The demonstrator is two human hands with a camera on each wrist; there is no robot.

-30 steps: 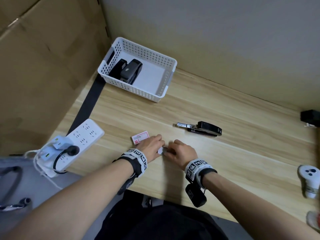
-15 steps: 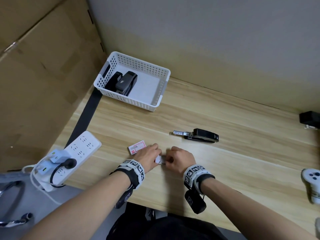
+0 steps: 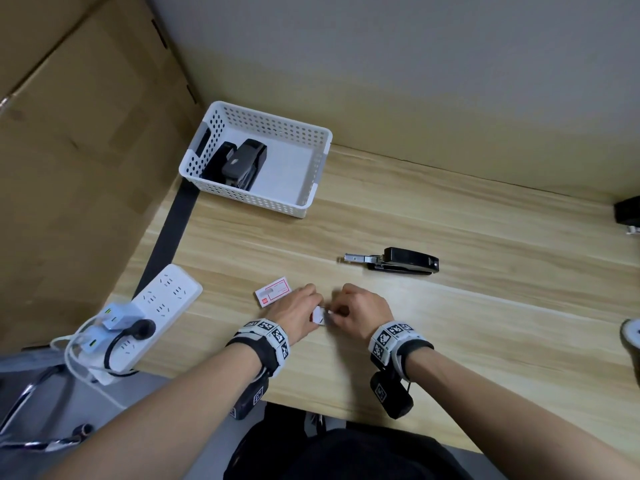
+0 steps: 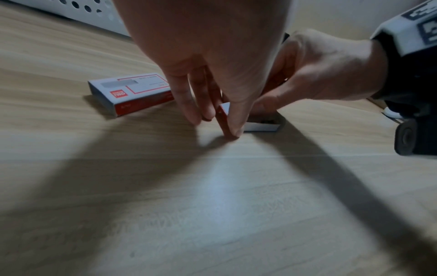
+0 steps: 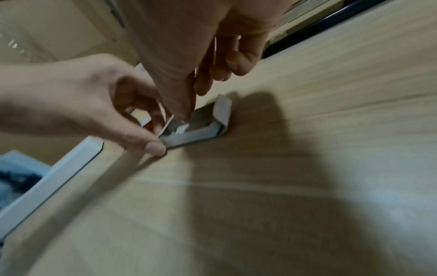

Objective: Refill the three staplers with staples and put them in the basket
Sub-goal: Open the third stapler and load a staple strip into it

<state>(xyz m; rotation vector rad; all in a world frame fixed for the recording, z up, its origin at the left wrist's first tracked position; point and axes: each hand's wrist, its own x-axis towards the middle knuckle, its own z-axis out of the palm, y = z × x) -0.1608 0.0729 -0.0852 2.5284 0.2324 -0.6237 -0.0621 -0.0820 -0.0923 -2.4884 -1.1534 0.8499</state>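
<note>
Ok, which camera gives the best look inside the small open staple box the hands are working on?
The right wrist view: it looks into the small open white cardboard staple box, flap up, right hand reaching in. The left wrist view shows only its side behind the left hand. The head view hides most of it under both hands.

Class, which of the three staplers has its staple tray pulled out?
The black stapler lying alone on the table; the other two sit closed in the white basket.

Both hands (image 3: pixel 329 311) on staple box (image 3: pixel 318 315) — stapler (image 3: pixel 408 265) beyond
</note>
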